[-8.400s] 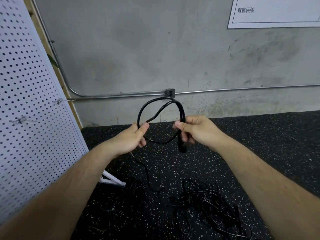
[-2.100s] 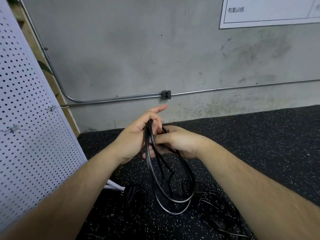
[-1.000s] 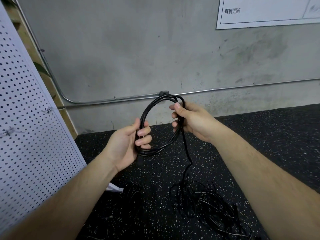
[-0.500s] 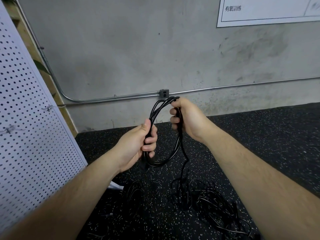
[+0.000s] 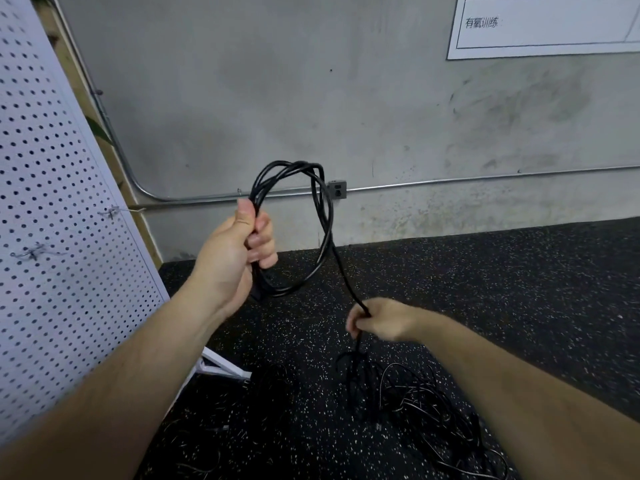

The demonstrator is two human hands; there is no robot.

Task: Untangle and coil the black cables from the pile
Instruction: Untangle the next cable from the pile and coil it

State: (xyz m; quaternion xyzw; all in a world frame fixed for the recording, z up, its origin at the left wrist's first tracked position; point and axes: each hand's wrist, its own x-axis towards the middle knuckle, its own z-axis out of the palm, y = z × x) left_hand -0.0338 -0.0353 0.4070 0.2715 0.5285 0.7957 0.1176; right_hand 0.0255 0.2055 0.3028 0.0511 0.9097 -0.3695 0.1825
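My left hand (image 5: 239,251) is raised and closed around the left side of a coil of thick black cable (image 5: 323,216), which hangs as several loops in front of the wall. One strand runs down from the coil's right side to my right hand (image 5: 379,322), which pinches it low over the floor. Below that hand the strand drops into a tangled pile of black cables (image 5: 412,407) on the floor. A smaller heap of black cable (image 5: 273,379) lies to the pile's left.
A white pegboard panel (image 5: 52,237) leans at the left, its white foot (image 5: 221,365) resting on the black speckled floor (image 5: 519,289). Behind stands a grey concrete wall with a metal conduit and a small outlet box (image 5: 337,189). A white sign (image 5: 543,26) hangs upper right.
My right hand has let go of the coil's top and dropped down along the loose strand toward the pile. My left hand has lifted the coil higher.
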